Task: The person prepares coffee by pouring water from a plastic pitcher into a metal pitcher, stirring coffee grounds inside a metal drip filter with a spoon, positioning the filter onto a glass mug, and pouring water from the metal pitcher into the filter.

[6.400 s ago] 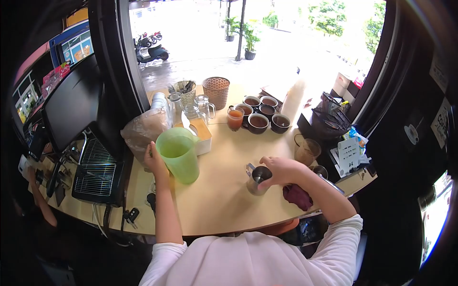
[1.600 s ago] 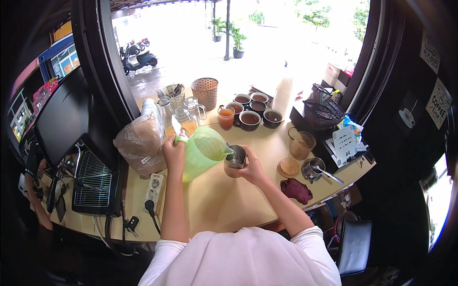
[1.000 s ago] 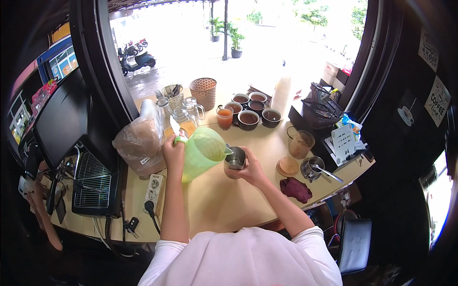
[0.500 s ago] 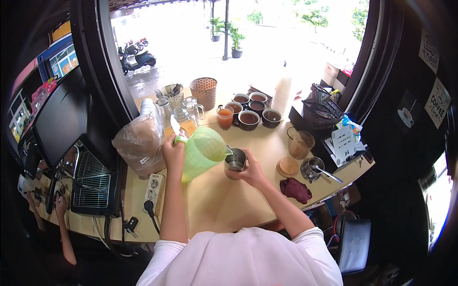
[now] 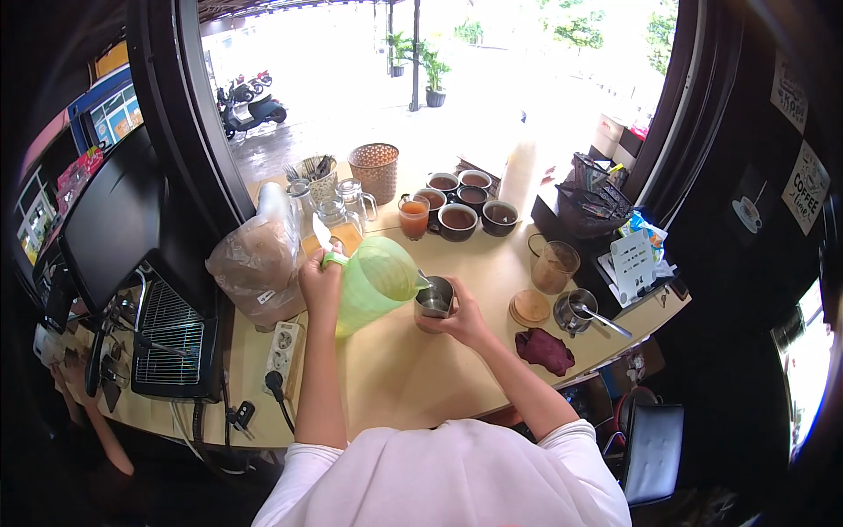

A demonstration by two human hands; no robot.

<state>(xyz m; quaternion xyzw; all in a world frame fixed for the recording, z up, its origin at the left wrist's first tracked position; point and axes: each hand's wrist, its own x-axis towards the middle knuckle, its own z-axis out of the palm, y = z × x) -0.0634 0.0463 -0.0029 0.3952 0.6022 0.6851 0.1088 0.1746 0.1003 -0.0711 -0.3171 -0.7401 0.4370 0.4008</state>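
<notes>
My left hand [image 5: 320, 277] is closed on the handle of a translucent green pitcher [image 5: 373, 285], which is tilted to the right. Its spout is at the rim of a metal cup [image 5: 434, 299]. My right hand [image 5: 464, 314] is wrapped round that cup from the right side. Whether liquid is flowing between them is too small to tell. Behind them stand several dark cups of brown liquid [image 5: 457, 221] and a glass of orange drink [image 5: 414, 217].
To the right are a wooden lid [image 5: 530, 308], a metal pot with a spoon [image 5: 573, 313], a maroon cloth [image 5: 544, 351] and a clear jug [image 5: 554, 266]. At left are a plastic bag [image 5: 259, 268], a power strip [image 5: 283, 351] and a co-worker's arms [image 5: 110, 439].
Since the oldest frame, my hands have brought the pitcher and metal cup together, and the pitcher has tipped right. In the last second they have barely moved; the co-worker's arms at left have shifted.
</notes>
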